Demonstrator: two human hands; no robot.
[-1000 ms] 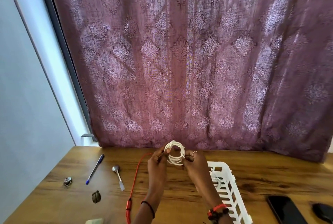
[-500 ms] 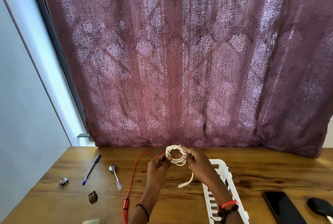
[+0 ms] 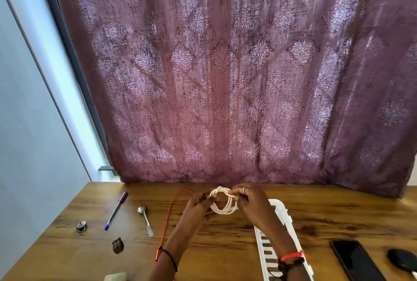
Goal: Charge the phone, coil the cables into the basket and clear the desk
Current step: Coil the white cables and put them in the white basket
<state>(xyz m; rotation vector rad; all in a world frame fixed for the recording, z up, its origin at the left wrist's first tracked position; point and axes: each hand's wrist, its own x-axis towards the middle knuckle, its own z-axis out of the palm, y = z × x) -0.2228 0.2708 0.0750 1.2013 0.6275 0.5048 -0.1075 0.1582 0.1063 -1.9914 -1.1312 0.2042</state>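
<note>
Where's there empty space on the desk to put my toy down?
The biggest bare patch is the far right wood, between the curtain, the white basket and the phone. The left is crowded with the pen, the spoon and small bits. The middle is busy: left hand and right hand hold the white cable.

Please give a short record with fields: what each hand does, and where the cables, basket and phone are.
Left hand: pinches the left side of the coil
Right hand: grips the right side of the coil
White coiled cable: held above the wooden desk, not in the basket
Thin red cable: lies uncoiled on the desk, beside the left forearm
White slotted plastic basket: on the desk, under the right forearm
Black phone: flat on the desk, right of the basket
</note>
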